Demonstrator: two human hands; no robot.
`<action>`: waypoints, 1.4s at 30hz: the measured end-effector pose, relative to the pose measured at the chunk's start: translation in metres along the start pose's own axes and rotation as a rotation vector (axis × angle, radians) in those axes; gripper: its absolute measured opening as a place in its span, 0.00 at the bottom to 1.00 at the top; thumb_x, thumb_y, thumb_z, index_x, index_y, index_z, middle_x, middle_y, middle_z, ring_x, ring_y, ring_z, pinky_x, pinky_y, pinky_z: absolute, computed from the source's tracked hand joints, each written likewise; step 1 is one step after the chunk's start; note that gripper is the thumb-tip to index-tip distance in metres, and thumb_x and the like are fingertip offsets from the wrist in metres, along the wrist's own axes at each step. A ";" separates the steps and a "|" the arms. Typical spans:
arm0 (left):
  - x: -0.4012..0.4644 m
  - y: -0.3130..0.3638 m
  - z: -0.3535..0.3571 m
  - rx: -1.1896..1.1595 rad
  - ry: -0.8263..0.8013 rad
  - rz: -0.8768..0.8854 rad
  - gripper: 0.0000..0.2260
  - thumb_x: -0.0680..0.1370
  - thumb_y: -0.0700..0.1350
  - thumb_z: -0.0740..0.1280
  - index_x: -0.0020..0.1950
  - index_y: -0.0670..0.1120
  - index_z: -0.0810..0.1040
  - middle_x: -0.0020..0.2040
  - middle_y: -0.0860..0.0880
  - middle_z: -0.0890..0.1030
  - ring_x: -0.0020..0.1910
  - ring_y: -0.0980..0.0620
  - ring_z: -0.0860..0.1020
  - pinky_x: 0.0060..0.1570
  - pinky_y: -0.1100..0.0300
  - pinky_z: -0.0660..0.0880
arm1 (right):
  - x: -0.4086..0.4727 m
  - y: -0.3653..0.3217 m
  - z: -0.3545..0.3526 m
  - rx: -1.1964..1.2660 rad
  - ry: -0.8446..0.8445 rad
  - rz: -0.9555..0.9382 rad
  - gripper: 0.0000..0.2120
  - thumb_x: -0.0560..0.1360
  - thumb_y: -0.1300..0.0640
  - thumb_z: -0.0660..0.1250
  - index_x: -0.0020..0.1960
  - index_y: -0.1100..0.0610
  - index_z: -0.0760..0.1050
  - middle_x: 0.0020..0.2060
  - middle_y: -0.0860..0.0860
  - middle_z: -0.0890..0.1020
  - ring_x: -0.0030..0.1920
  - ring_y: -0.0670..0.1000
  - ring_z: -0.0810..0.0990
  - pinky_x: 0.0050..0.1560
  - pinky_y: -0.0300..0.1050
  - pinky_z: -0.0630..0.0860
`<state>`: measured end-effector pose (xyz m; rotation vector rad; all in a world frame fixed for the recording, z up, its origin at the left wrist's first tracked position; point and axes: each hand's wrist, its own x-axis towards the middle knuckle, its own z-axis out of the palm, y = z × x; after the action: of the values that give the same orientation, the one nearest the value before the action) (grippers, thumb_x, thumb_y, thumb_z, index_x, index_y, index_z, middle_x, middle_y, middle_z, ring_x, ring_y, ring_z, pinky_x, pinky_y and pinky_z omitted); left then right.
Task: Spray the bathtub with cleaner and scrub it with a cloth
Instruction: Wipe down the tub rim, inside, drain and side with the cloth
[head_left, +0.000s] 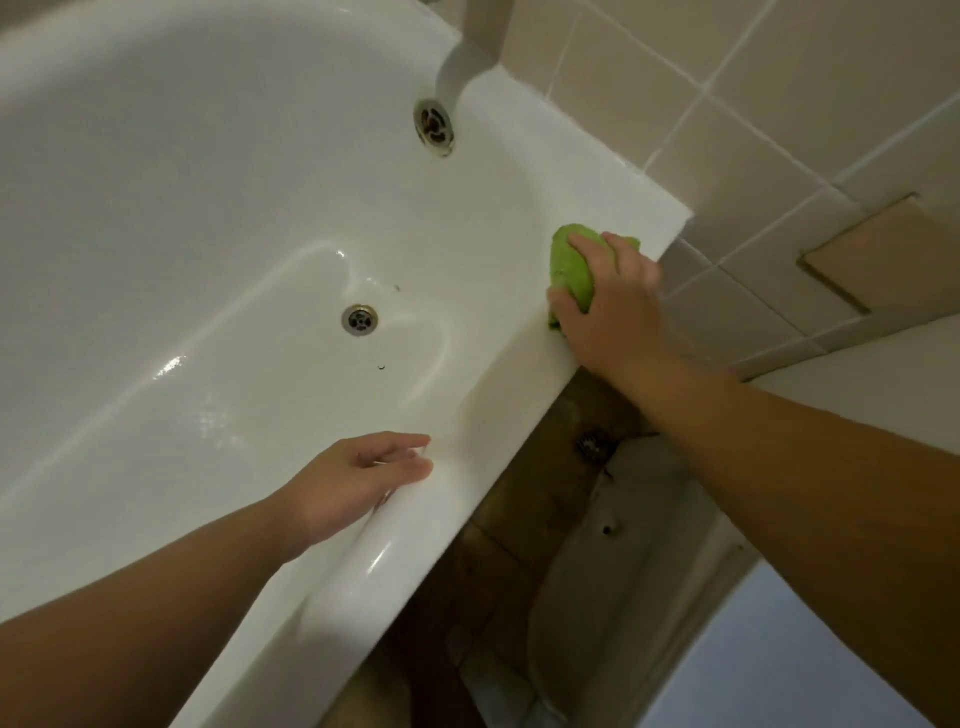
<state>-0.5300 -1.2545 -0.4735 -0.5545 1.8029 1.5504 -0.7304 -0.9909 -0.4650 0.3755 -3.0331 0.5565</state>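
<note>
A white bathtub (218, 218) fills the left and middle of the head view, its floor wet and shiny around the floor drain (359, 319). My right hand (608, 306) grips a bunched green cloth (571, 265) and presses it on the tub's corner rim at the right. My left hand (363, 478) rests on the tub's near rim, fingers loosely extended and holding nothing. No spray bottle is in view.
A round overflow fitting (434, 126) sits on the tub's end wall below a grey spout (460, 67). Beige tiled wall (779, 130) rises behind the corner. Below the rim there is a dark gap with pipework (592, 447) and a pale curved fixture (613, 597).
</note>
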 end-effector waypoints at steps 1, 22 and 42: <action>-0.007 -0.005 0.001 0.000 0.022 -0.005 0.14 0.76 0.56 0.74 0.62 0.64 0.83 0.61 0.61 0.82 0.58 0.66 0.79 0.55 0.67 0.73 | -0.010 -0.012 0.003 -0.017 0.005 0.017 0.30 0.76 0.40 0.64 0.75 0.47 0.70 0.74 0.57 0.71 0.72 0.64 0.67 0.72 0.64 0.65; -0.048 -0.057 0.014 0.089 0.261 0.041 0.26 0.62 0.72 0.72 0.54 0.60 0.80 0.53 0.54 0.82 0.51 0.55 0.82 0.55 0.54 0.79 | -0.092 -0.072 0.014 -0.050 -0.078 -0.292 0.26 0.77 0.42 0.66 0.73 0.46 0.72 0.72 0.53 0.72 0.69 0.62 0.68 0.67 0.61 0.69; -0.137 -0.110 -0.001 0.143 0.375 -0.072 0.13 0.77 0.63 0.70 0.51 0.55 0.81 0.46 0.55 0.84 0.47 0.53 0.82 0.50 0.55 0.78 | -0.185 -0.117 0.022 -0.115 -0.233 -0.442 0.28 0.80 0.38 0.60 0.76 0.48 0.66 0.75 0.55 0.68 0.71 0.65 0.67 0.71 0.65 0.66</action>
<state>-0.3601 -1.2929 -0.4481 -0.8747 2.1255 1.3193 -0.5220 -1.0620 -0.4598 1.1360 -3.0177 0.3252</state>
